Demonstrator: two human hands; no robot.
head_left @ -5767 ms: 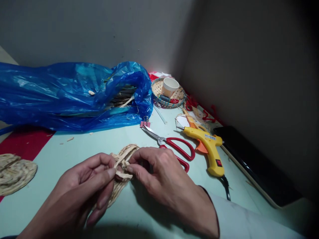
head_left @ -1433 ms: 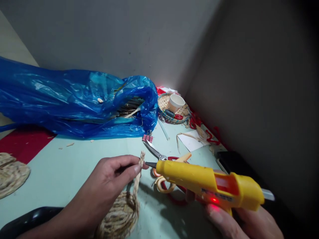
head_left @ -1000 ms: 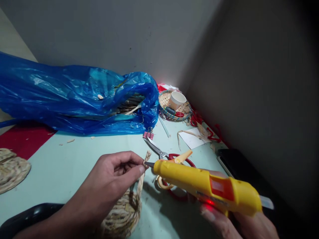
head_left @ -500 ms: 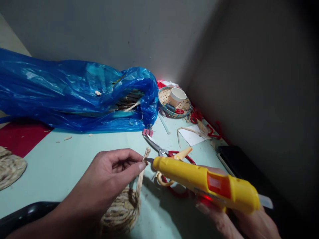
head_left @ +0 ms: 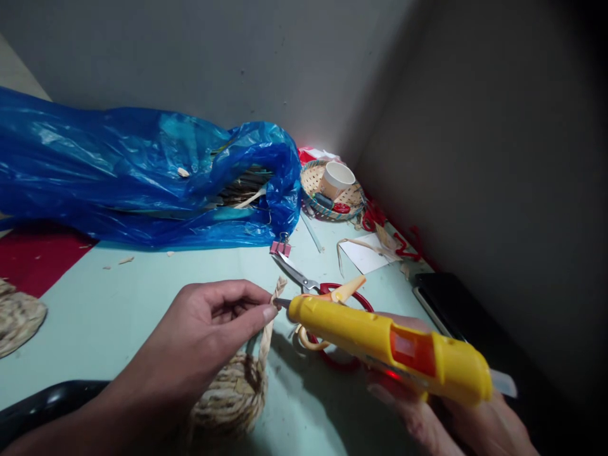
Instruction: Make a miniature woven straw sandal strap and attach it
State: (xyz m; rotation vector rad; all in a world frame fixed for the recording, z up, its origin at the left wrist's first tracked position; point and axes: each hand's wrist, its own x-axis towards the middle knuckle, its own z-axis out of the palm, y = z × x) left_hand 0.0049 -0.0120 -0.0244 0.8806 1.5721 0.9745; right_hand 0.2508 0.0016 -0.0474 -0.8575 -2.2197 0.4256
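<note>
Between the thumb and fingers of my left hand (head_left: 209, 329) is the upper end of a pale braided straw cord (head_left: 266, 339). The cord runs down to a coiled straw piece (head_left: 230, 396), partly hidden behind my left wrist. My right hand (head_left: 427, 405) is wrapped round a yellow hot glue gun (head_left: 380, 339), a glue stick poking from its back and a red light glowing on its side. The gun's metal nozzle meets the braid beside my left fingertips; whether glue is flowing I cannot make out. Behind the gun lie red-handled scissors (head_left: 304, 275), partly covered.
A large blue plastic bag (head_left: 142, 183) with straw inside lies along the back. Past it stand a woven basket (head_left: 308, 180) and a paper cup (head_left: 336, 180). A pink binder clip (head_left: 280, 247), white paper (head_left: 365, 256), a black phone-like object (head_left: 441, 294) and another woven piece (head_left: 21, 320) lie around.
The view has shifted slightly, so most things sit a little higher and further left. Both hands keep their holds, the nozzle still at the braid.
</note>
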